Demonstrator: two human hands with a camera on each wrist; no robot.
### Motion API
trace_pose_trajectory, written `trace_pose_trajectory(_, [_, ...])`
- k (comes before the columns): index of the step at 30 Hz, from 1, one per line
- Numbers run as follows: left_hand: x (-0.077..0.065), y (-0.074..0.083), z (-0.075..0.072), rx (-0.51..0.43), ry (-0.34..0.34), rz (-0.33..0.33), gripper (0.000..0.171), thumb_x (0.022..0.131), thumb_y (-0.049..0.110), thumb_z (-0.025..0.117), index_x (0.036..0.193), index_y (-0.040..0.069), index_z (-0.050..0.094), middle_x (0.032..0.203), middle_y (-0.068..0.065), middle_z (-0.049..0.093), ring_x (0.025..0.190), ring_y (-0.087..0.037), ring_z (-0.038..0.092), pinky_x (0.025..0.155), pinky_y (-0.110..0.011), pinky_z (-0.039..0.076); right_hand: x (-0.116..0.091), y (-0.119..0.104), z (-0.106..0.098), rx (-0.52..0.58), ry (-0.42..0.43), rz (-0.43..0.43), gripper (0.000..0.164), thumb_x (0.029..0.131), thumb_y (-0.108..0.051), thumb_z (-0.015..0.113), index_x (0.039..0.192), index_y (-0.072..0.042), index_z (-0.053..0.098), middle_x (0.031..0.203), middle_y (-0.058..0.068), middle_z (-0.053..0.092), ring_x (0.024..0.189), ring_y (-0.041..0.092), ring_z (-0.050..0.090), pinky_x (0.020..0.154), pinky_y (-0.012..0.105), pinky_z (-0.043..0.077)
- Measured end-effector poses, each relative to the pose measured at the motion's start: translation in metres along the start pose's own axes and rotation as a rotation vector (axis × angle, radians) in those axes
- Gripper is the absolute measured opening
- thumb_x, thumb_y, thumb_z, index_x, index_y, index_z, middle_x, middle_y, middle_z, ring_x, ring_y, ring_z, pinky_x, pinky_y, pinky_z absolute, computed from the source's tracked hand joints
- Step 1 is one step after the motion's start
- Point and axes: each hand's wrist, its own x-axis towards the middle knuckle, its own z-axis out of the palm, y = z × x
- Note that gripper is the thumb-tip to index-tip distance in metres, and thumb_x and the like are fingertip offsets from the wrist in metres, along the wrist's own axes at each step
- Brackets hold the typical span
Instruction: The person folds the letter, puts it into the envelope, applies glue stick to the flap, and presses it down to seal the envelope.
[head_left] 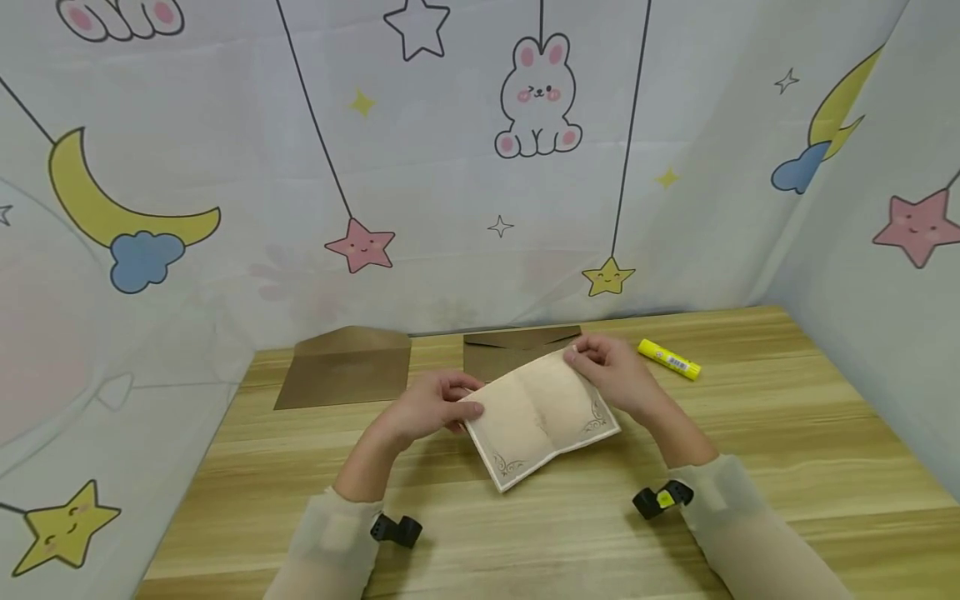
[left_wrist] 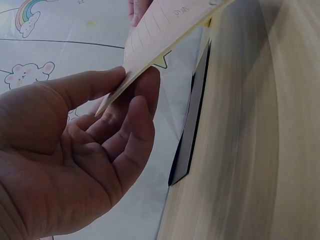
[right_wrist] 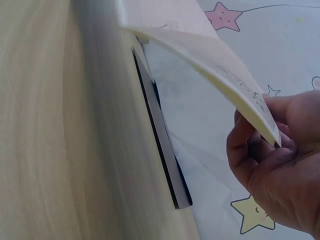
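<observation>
A cream card (head_left: 525,404) with a crease down its middle and scroll patterns at its corners is held up between both hands, tilted above the table. My left hand (head_left: 429,408) pinches its left edge, thumb on the face and fingers behind, as the left wrist view also shows. At the upper right corner my right hand (head_left: 615,375) pinches the card between thumb and fingers. Behind the card lies a brown envelope (head_left: 498,358), partly covered by it in the head view. Faint lines mark the card's face (left_wrist: 155,30) in the left wrist view.
A second brown envelope (head_left: 345,375), its flap raised, lies at the table's back left. Beyond the right hand is a yellow glue stick (head_left: 669,359). The wooden table (head_left: 787,433) meets a white patterned cloth (head_left: 450,167) at the back.
</observation>
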Motion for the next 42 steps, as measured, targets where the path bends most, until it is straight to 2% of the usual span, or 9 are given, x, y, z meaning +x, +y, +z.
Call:
trace_pose_trajectory(5, [0.003,0.000,0.013,0.002,-0.055,0.006,0.036,0.100,0.008,0.073,0.134,-0.004,0.068,0.107,-0.013,0.078,0.080,-0.017,0.073,0.072,-0.031,0.060,-0.001,-0.003,0.005,-0.008,-0.100,-0.022,0.019,0.109,-0.027,0.065,0.111,-0.009,0.073,0.091,0.006,0.070,0.077,0.022,0.060,0.063,0.029,0.052])
trace_pose_trajectory(9, [0.006,0.000,0.025,0.012,-0.054,-0.001,0.025,0.102,0.017,0.073,0.118,-0.002,0.075,0.090,-0.007,0.077,0.068,-0.015,0.070,0.062,-0.028,0.058,-0.001,-0.006,0.011,-0.023,-0.157,-0.047,0.018,0.108,-0.027,0.066,0.110,-0.011,0.074,0.095,0.005,0.073,0.079,0.022,0.065,0.066,0.031,0.055])
trace_pose_trajectory(13, [0.007,-0.001,0.031,0.022,-0.022,-0.015,0.024,0.104,0.026,0.072,0.105,0.002,0.078,0.076,-0.004,0.072,0.060,-0.015,0.067,0.055,-0.029,0.056,-0.001,-0.005,0.014,-0.020,-0.159,-0.039,0.019,0.107,-0.028,0.067,0.112,-0.011,0.075,0.097,0.005,0.074,0.081,0.024,0.066,0.067,0.032,0.056])
trace_pose_trajectory(17, [0.008,-0.002,0.032,-0.018,0.046,-0.048,0.027,0.105,0.028,0.070,0.103,0.002,0.076,0.076,-0.004,0.069,0.060,-0.015,0.066,0.053,-0.029,0.055,0.000,-0.003,0.014,-0.003,-0.111,0.001,0.027,0.106,-0.031,0.070,0.124,-0.011,0.072,0.102,0.007,0.073,0.086,0.025,0.067,0.071,0.033,0.058])
trace_pose_trajectory(23, [0.011,-0.004,0.029,-0.155,0.238,-0.103,0.029,0.106,0.029,0.069,0.105,0.000,0.074,0.087,-0.007,0.070,0.070,-0.016,0.067,0.059,-0.029,0.056,0.003,0.000,0.009,0.086,-0.057,0.096,0.048,0.105,-0.034,0.071,0.140,-0.004,0.060,0.110,0.014,0.072,0.091,0.026,0.069,0.078,0.037,0.061])
trace_pose_trajectory(30, [0.015,-0.004,0.030,-0.376,0.403,-0.140,0.029,0.107,0.029,0.067,0.110,0.000,0.071,0.098,-0.008,0.069,0.082,-0.018,0.067,0.067,-0.029,0.058,0.004,0.001,0.012,0.280,-0.083,0.182,0.047,0.105,-0.023,0.071,0.137,0.007,0.054,0.105,0.014,0.074,0.087,0.025,0.071,0.081,0.042,0.063])
trace_pose_trajectory(34, [0.018,-0.004,0.035,-0.471,0.400,-0.134,0.026,0.108,0.027,0.066,0.107,0.002,0.070,0.091,-0.005,0.069,0.075,-0.014,0.067,0.063,-0.027,0.057,0.005,0.000,0.015,0.327,-0.097,0.185,0.037,0.106,-0.017,0.069,0.128,0.010,0.059,0.099,0.011,0.075,0.083,0.021,0.070,0.075,0.035,0.063])
trace_pose_trajectory(38, [0.019,-0.005,0.038,-0.490,0.359,-0.139,0.024,0.108,0.026,0.065,0.107,0.002,0.069,0.088,-0.004,0.070,0.071,-0.013,0.069,0.061,-0.026,0.058,0.006,0.002,0.016,0.324,-0.077,0.184,0.029,0.106,-0.014,0.067,0.120,0.011,0.062,0.097,0.011,0.074,0.079,0.018,0.068,0.071,0.031,0.061])
trace_pose_trajectory(42, [0.018,-0.005,0.038,-0.488,0.318,-0.154,0.022,0.107,0.019,0.066,0.117,-0.001,0.068,0.091,-0.005,0.074,0.069,-0.013,0.071,0.058,-0.024,0.057,0.007,0.004,0.014,0.292,-0.036,0.194,0.026,0.107,-0.015,0.067,0.119,0.008,0.063,0.096,0.012,0.074,0.076,0.019,0.066,0.069,0.030,0.061])
